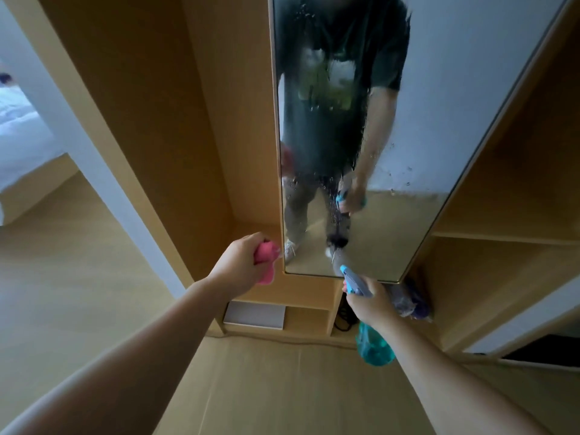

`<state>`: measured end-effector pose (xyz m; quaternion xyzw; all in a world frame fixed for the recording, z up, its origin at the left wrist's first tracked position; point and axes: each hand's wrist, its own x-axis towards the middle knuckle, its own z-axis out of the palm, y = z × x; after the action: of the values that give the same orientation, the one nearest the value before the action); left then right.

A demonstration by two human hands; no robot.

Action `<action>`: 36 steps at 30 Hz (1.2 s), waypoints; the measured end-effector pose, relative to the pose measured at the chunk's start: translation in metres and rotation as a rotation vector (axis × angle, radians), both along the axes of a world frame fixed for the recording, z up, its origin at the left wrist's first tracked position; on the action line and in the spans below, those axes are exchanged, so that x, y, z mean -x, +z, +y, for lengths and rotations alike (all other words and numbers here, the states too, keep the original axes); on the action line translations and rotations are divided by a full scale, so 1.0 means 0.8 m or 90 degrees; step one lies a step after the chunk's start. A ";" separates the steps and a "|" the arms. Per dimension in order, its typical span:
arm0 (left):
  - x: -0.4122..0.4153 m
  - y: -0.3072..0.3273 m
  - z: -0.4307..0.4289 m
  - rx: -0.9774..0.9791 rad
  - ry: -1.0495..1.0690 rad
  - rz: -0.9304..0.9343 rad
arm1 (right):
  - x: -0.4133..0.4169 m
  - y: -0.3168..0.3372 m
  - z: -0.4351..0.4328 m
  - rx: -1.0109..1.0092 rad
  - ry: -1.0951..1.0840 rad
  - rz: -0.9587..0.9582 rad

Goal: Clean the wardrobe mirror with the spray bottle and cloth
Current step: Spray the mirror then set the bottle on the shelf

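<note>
1. The wardrobe mirror (408, 127) is a tall framed panel fixed upright in the wooden wardrobe (175, 105); its lower edge sits just above a low shelf. Droplets and wet runs cover the centre and lower glass, so spraying appears well advanced and wiping not yet done
2. Judged as rigid, fixed and breakable: it should take flat, moderate pressure from the cloth only, and the wet surface will be slick
3. The spray bottle (372, 343) hangs below the right hand (372, 301), nozzle aimed at the mirror's bottom edge and close to it. The grip is closed round the neck behind the trigger head; whether a finger is pressing the trigger cannot be told. The teal body looks like light plastic, best held at that neck
4. The cloth (266, 262) is pink, soft and bunched, held just beside the mirror's lower left corner. The left hand (241, 262) has its grip closed on it, part of the cloth protruding below the fingers
5. Surroundings: a flat grey box (254, 315) lies in the low compartment under the mirror; a dark cable (343, 318) sits in the next compartment; a bed (22, 136) shows at far left
</note>
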<state>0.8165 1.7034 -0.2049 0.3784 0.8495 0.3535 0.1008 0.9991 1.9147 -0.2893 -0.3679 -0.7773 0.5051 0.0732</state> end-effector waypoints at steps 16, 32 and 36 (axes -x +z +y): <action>-0.068 0.141 0.062 -0.083 -0.258 -0.013 | -0.068 0.223 -0.036 -0.112 -0.025 0.265; -0.263 0.189 0.195 -0.146 -0.369 0.060 | -0.246 0.301 0.037 -0.125 -0.028 0.429; -0.322 0.188 0.247 -0.178 -0.331 0.120 | -0.306 0.303 0.095 -0.083 -0.015 0.405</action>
<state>1.0743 1.9014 -0.0543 0.6241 0.6732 0.3926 0.0559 1.2440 1.9909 -0.0469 -0.1949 -0.7420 0.5429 0.3417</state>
